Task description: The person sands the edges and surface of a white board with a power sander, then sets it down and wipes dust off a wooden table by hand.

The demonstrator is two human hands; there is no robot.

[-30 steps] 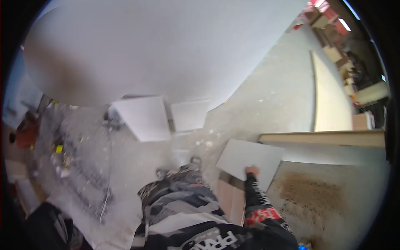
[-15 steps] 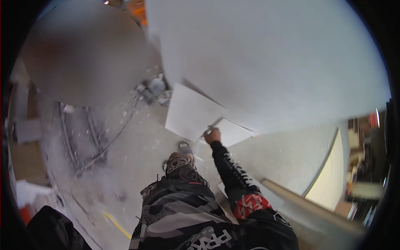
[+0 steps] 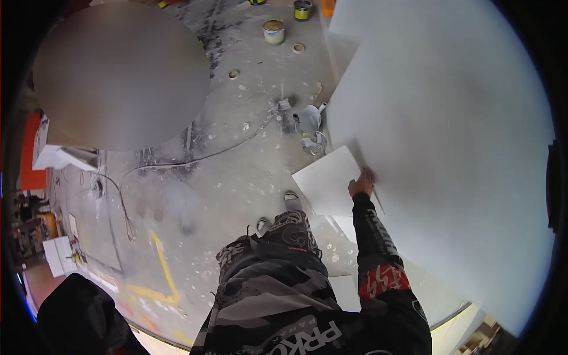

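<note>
My right hand (image 3: pixel 362 182), at the end of a black sleeve, is closed over the right edge of a white board (image 3: pixel 329 179). That board tilts against a large white surface (image 3: pixel 455 148); the fingertips are partly hidden at the edge. Part of a second white piece (image 3: pixel 345 226) shows below the board. A white cup-like container (image 3: pixel 309 118) with attached parts stands on the floor just beyond the board. My left hand is out of view; only a dark sleeve (image 3: pixel 83 316) appears at the lower left.
Paint-splattered floor holds a cable (image 3: pixel 195 160), a wide brush (image 3: pixel 284 103), tape rolls (image 3: pixel 298 48) and tins (image 3: pixel 273 32). Yellow marking (image 3: pixel 164 263) lies at left. White pieces (image 3: pixel 59 255) stand farther left. A blurred disc (image 3: pixel 121 77) covers the upper left.
The view has swung right, bringing the tins and tape rolls into sight. My right hand has moved from between two white boards to one board's edge beside the large surface.
</note>
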